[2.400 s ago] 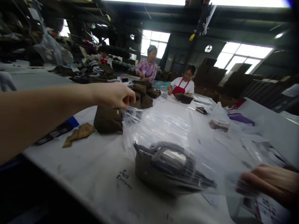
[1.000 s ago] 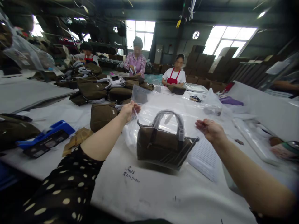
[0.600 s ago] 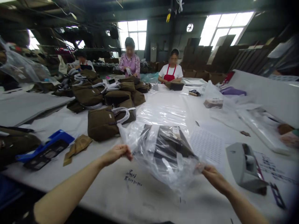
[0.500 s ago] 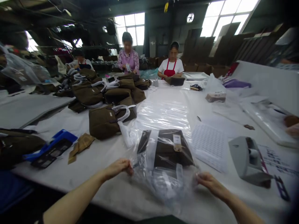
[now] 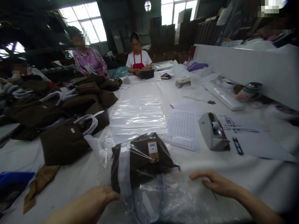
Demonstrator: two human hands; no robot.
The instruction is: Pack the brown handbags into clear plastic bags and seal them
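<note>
A dark brown handbag (image 5: 137,168) lies in a clear plastic bag (image 5: 179,189) on the white table, with a tag (image 5: 153,151) on it. My left hand (image 5: 100,197) is at the left edge of the plastic, its fingers together; blur hides what they may grip. To the right of the plastic, my right hand (image 5: 213,182) hovers with thumb and forefinger apart, nothing between them. Beyond the bag lies a stack of clear plastic bags (image 5: 139,116).
Brown handbags (image 5: 63,143) pile up at the left. A tape dispenser (image 5: 211,132), a label sheet (image 5: 182,127) and small snips (image 5: 237,146) lie at the right. Two people (image 5: 139,60) (image 5: 90,60) work across the table; another is at far left.
The view has turned to the right. My right hand has let go of the plastic and its fingers have parted. The packed handbag now lies tilted, nearer my left hand.
</note>
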